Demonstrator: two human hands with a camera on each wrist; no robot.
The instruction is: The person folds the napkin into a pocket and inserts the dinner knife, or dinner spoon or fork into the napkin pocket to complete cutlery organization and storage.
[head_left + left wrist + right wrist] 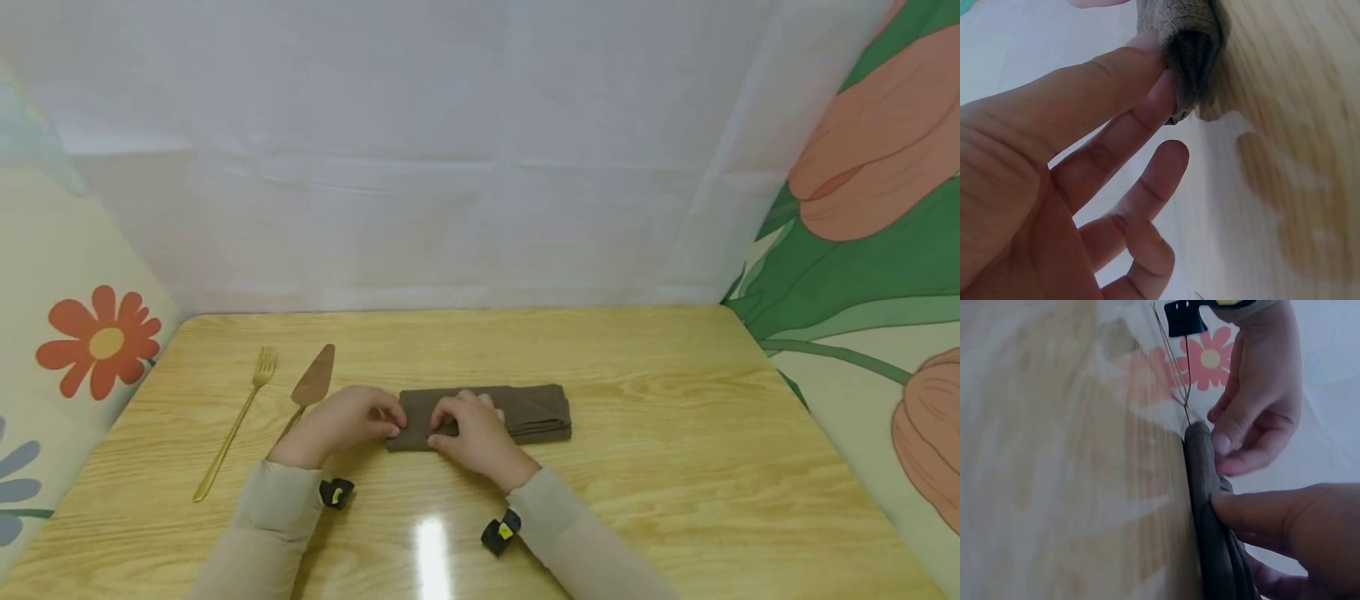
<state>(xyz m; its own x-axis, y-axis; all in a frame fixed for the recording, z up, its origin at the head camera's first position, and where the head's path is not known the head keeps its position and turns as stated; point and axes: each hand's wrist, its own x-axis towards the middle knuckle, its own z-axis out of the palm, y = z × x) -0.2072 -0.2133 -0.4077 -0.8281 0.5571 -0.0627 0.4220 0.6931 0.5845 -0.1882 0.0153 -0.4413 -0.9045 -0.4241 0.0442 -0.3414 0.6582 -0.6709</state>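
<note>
The cloth (538, 407), a dull dark brown, lies folded into a long, narrow strip of several layers on the surface (675, 450). Its long sides run roughly parallel to the surface's far edge, well short of it, and it sits about midway between the left and right edges. Stacked folds show along its right part. The left hand (347, 423) pinches its left end; the right hand (478, 432) holds it near the middle.

Two hands (341, 423) (480, 437), one cloth (536, 408), one fork (238, 422), one cake server (313, 377)
</note>
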